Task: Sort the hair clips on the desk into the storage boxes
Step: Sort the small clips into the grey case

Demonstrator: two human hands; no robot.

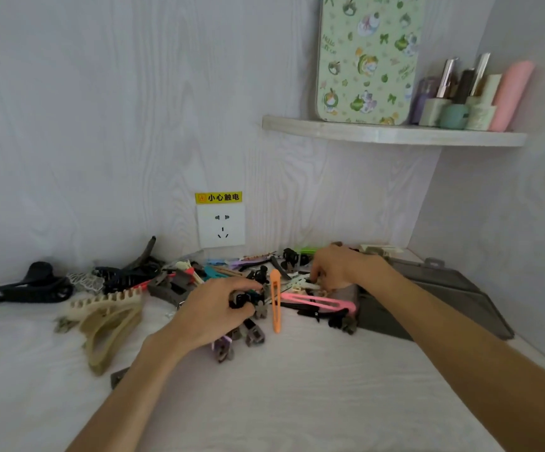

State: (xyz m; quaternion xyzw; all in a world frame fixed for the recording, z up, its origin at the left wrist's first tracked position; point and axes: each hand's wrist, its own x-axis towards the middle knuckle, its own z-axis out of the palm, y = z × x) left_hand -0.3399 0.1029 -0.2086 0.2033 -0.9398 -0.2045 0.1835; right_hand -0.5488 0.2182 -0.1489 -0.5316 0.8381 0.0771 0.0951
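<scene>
We see 2 bare forearms reaching from the near edge of the desk (297, 386) toward its far side, where the hair clips (232, 275) lie in a loose heap along the wall. The left hand (212, 311) is palm down over the middle of the heap, wrist slightly raised, its fingers curled in and pinching a small black clip (240, 300) between thumb and fingertips. The right hand (339, 267) sits further back and toward the right, knuckles up, fingers bent down into the pile at a pale clip (302, 283); we cannot tell whether it actually grips that clip or only touches it.

An orange snap clip (276, 301) lies between the 2 hands, pointing at the near edge, and a pink snap clip (316, 301) lies across just right of it, below the right hand. A large beige claw clip (108, 321) rests toward the left, apart from the main heap, and a black claw clip (32, 285) lies near the far-left corner.

A grey translucent storage box (444, 295) lies flat at the far-right corner, just beside the right wrist and partly hidden by that forearm.

The near half of the desk, between and in front of the forearms, is bare white surface. Above the right corner a shelf (395, 133) carries bottles (470, 96) and a patterned board (367, 57); a wall socket (221, 225) sits behind the heap.
</scene>
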